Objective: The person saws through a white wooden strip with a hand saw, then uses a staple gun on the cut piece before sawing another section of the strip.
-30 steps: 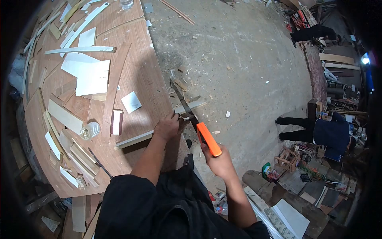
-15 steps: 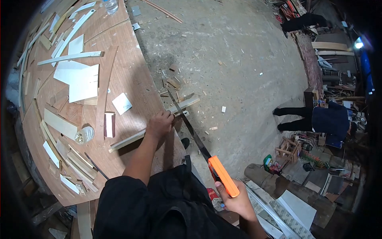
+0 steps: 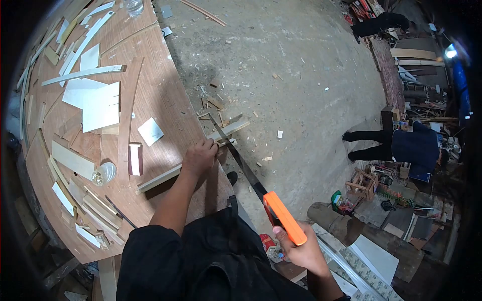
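Note:
My left hand (image 3: pixel 200 156) presses down on a long pale wood strip (image 3: pixel 163 176) that lies across the plywood table (image 3: pixel 165 95) and sticks out past its edge. My right hand (image 3: pixel 301 251) grips the orange handle of a hand saw (image 3: pixel 283 217). The saw's dark blade (image 3: pixel 236 155) runs up and to the left and crosses the strip just past the table edge, right beside my left fingers. The handle is drawn back towards my body, low over the floor.
Offcuts, white panels (image 3: pixel 98 105), a curved wood strip (image 3: pixel 125 125), a small block (image 3: pixel 134 158) and a clear jar (image 3: pixel 104 173) litter the table. Wood chips lie on the concrete floor. A person in dark clothes (image 3: pixel 401 148) bends over at the right, by stacked timber and tools.
My right hand pulled the saw back towards me, from close beside the strip to low over the floor. My left hand kept pressing the strip. In the last half second little moved.

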`<state>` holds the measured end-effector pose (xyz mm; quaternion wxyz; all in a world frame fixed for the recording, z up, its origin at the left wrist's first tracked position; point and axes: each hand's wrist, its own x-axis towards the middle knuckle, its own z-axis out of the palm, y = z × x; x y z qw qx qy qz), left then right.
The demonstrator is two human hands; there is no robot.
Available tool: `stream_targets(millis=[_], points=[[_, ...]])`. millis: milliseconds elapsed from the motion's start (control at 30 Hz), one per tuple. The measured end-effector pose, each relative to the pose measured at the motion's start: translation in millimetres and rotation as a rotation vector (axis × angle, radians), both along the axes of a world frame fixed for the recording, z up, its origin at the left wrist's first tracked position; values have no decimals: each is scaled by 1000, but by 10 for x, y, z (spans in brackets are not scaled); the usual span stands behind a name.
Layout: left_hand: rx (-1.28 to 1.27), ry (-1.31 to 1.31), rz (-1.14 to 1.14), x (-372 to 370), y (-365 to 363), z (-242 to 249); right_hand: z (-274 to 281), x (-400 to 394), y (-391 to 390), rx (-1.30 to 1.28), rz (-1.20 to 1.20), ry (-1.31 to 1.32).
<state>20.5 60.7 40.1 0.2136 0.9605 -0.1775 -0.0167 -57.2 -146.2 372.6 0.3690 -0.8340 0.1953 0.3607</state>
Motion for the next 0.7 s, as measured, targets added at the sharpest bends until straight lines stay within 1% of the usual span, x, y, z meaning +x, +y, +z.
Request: stream_targets(millis=[67, 100, 167, 200, 267, 333, 433, 500, 567, 633, 700], points=[[29, -7, 3, -8, 1, 6, 23, 7, -27, -33, -74, 119], [25, -8, 4, -9, 6, 21, 14, -2, -23, -32, -69, 123], [19, -12, 9, 15, 12, 66, -10, -9, -11, -4, 65, 0], [12, 25, 8, 31, 12, 93, -21, 13, 11, -16, 80, -28], [5, 83, 6, 3, 41, 70, 12, 98, 45, 12, 66, -9], [-61, 30, -10, 16, 32, 21, 60, 163, 87, 31, 53, 10], [-61, 30, 4, 4, 29, 14, 83, 239, 152, 4, 67, 13], [-53, 15, 2, 1, 31, 3, 104, 204, 156, 7, -9, 38], [-43, 0, 2, 8, 26, 4, 195, 87, 59, -18, 2, 86], [-31, 62, 4, 11, 30, 84, 248, 33, -9, -37, 23, 139], [-40, 57, 14, -6, 13, 57, 286, 0, -31, -49, 43, 41]])
